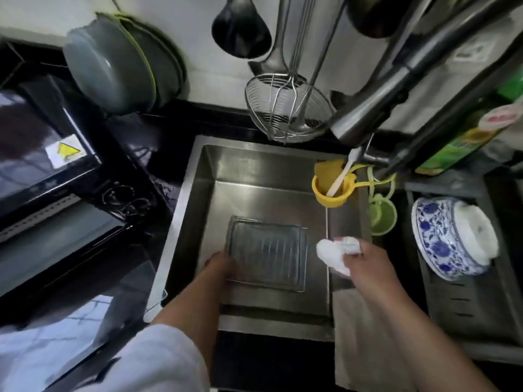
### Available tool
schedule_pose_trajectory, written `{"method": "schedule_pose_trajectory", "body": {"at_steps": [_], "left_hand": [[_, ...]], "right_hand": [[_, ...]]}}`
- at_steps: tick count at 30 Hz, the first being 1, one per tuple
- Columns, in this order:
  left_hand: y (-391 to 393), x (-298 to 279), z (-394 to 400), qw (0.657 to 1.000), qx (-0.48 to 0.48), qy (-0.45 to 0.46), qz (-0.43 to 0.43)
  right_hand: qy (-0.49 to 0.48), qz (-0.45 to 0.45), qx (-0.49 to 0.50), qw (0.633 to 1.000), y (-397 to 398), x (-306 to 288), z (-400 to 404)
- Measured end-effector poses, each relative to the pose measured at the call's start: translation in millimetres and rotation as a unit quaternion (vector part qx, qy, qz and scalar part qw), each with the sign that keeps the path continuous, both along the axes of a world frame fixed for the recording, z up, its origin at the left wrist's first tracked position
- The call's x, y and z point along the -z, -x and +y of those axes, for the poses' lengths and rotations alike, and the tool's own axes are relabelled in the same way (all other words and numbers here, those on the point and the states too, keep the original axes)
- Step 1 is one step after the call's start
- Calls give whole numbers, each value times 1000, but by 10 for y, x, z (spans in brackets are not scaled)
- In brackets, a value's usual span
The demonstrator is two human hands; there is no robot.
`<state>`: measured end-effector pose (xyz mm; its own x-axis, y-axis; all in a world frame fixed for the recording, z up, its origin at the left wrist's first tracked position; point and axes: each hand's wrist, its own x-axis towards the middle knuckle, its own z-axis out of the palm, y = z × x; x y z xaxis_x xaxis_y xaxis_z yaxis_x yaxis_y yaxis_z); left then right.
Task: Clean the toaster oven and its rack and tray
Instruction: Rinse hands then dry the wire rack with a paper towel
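Two stacked pieces, rack (271, 251) flat on tray (295, 278)

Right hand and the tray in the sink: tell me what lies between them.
Head view: only bare steel sink floor lies between the tray and the right hand, which grips a white cloth.

A home kitchen: steel sink (198, 176), hanging ladles (240, 29), toaster oven (56, 165)

Dim kitchen: steel sink (203, 176) set in black counter (169, 154) below white wall (198, 38).
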<state>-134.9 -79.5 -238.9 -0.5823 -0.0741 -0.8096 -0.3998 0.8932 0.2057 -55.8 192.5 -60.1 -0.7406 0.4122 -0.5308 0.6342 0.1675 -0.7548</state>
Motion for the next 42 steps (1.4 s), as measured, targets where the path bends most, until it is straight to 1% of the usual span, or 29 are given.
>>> {"method": "schedule_pose_trajectory", "body": {"at_steps": [1, 2, 3, 4, 7, 8, 9, 10, 11, 12, 13, 14, 16, 17, 19, 20, 22, 24, 25, 27, 29, 30, 32, 34, 35, 37, 38, 40, 42], "left_hand": [[50, 135, -38, 997, 83, 5, 3], [72, 129, -39, 989, 146, 21, -22], [93, 134, -41, 986, 165, 23, -21], [109, 82, -49, 989, 146, 8, -8], [91, -181, 0, 1000, -1, 18, -3], [67, -320, 6, 1000, -4, 14, 19], [44, -482, 9, 997, -60, -17, 42], [35, -592, 15, 989, -135, -56, 16], [-18, -699, 6, 979, -174, -102, 37], [-49, -828, 6, 956, -253, -145, 40], [-121, -971, 18, 937, -294, -181, 57], [-223, -1113, 25, 931, -294, -194, 90], [-394, -1519, -4, 896, -341, -260, 119], [-473, -1697, -20, 885, -341, -284, 140], [-588, -1983, -51, 854, -359, -322, 197], [-614, -2056, -56, 840, -373, -338, 205], [-620, -2147, -13, 811, -407, -377, 184], [-558, -2149, 100, 781, -447, -408, 152], [-522, -2116, 152, 769, -461, -421, 136], [-439, -2058, 251, 754, -478, -435, 117], [-381, -1961, 326, 738, -503, -437, 105], [-348, -1921, 359, 735, -512, -434, 96], [-280, -1884, 445, 720, -529, -442, 84], [-194, -1846, 535, 700, -544, -458, 72], [-138, -1838, 576, 695, -546, -463, 68], [-41, -1828, 658, 694, -550, -462, 60], [-2, -1838, 696, 692, -552, -461, 56], [64, -1878, 773, 675, -558, -481, 50], [77, -1914, 826, 667, -553, -498, 42]], "right_hand": [[7, -2, 18, 1000, -35, 9, 25], [13, -5, 35, 999, -64, -1, 53], [19, -5, 52, 998, -92, -22, 70], [22, -3, 68, 997, -111, -34, 97], [40, 6, 96, 995, -150, -126, 128], [39, 5, 95, 995, -170, -141, 135], [43, 7, 96, 994, -191, -162, 133], [41, 8, 91, 995, -224, -184, 140], [45, 8, 89, 995, -266, -207, 140], [52, 5, 91, 995, -307, -225, 157], [59, 0, 103, 993, -345, -242, 182], [68, -7, 113, 991, -394, -279, 211], [98, -20, 112, 989, -468, -346, 246], [101, -25, 106, 989, -470, -389, 267], [73, -29, 72, 994, -284, -482, 326], [51, -22, 46, 997, -95, -534, 373], [-13, 11, -14, 1000, 475, -602, 501], [-82, 24, -57, 995, 1130, -614, 691], [-97, 26, -63, 993, 1438, -592, 774], [-81, 7, -80, 993, 1859, -537, 828], [-97, -26, -126, 987, 2012, -406, 782], [-93, -26, -123, 988, 2013, -355, 751], [-69, -41, -95, 992, 1913, -279, 739], [-69, -23, -104, 992, 1662, -326, 766], [-60, -9, -105, 993, 1501, -363, 783], [-14, -11, -88, 996, 1124, -415, 787], [15, -13, -84, 996, 951, -451, 738], [111, -21, -56, 992, 695, -487, 574], [224, -31, -12, 974, 561, -503, 363]]}}
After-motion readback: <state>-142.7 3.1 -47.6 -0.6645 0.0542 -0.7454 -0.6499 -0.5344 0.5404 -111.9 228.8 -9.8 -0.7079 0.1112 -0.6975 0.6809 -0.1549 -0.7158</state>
